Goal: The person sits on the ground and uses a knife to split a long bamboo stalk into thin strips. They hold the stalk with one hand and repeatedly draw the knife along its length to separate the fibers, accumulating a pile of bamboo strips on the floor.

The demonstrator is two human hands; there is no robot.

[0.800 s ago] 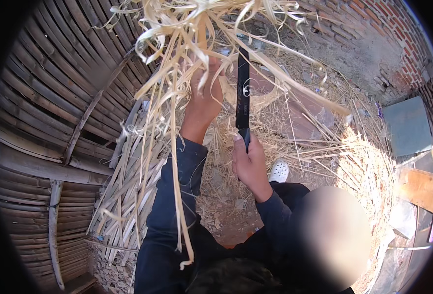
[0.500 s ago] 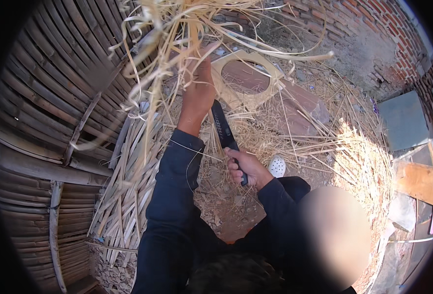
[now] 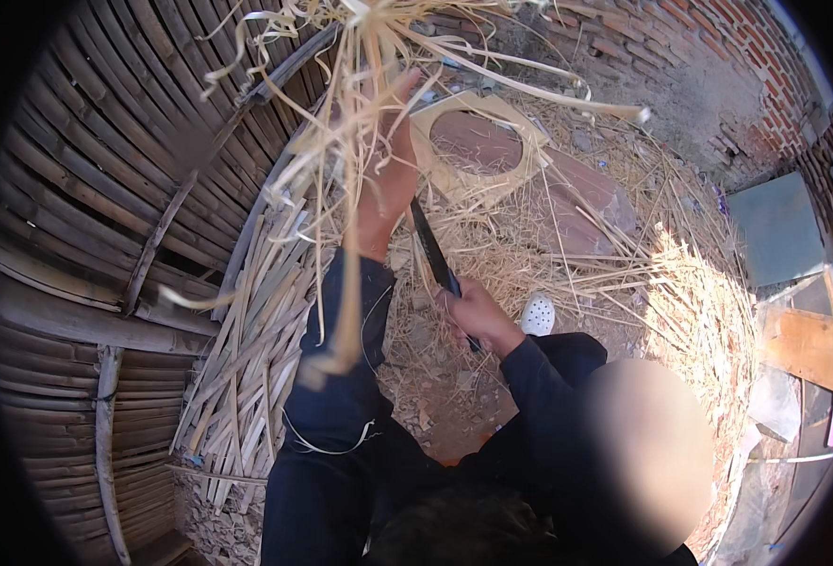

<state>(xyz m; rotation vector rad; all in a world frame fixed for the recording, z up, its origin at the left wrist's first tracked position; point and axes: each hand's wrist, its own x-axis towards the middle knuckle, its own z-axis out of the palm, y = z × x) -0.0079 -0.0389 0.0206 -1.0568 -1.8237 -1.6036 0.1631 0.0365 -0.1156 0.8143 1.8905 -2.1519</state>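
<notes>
My left hand [image 3: 390, 179], raised at the upper middle, is closed around a bundle of thin bamboo strips [image 3: 371, 47] whose pale curly ends spread out and hang over the hand and sleeve. Those strips hide most of its fingers. Lower and to the right, my right hand [image 3: 478, 313] grips the handle of a dark-bladed knife [image 3: 429, 241]. The blade points up toward my left wrist and shows a narrow side. A thin loose curl [image 3: 327, 447] lies across my left sleeve.
Split bamboo slats [image 3: 237, 363] lie in a pile beside the slatted bamboo wall [image 3: 105, 170] on the left. A pale board with a round hole [image 3: 421, 127] rests among shavings ahead. A brick wall [image 3: 718, 57] stands behind. A white perforated shoe [image 3: 537, 314] is near my right hand.
The knife has turned from showing its broad face to a narrow side. Hanging curls have swung, some now lower over my left sleeve. The loose curl there has slid down the arm.
</notes>
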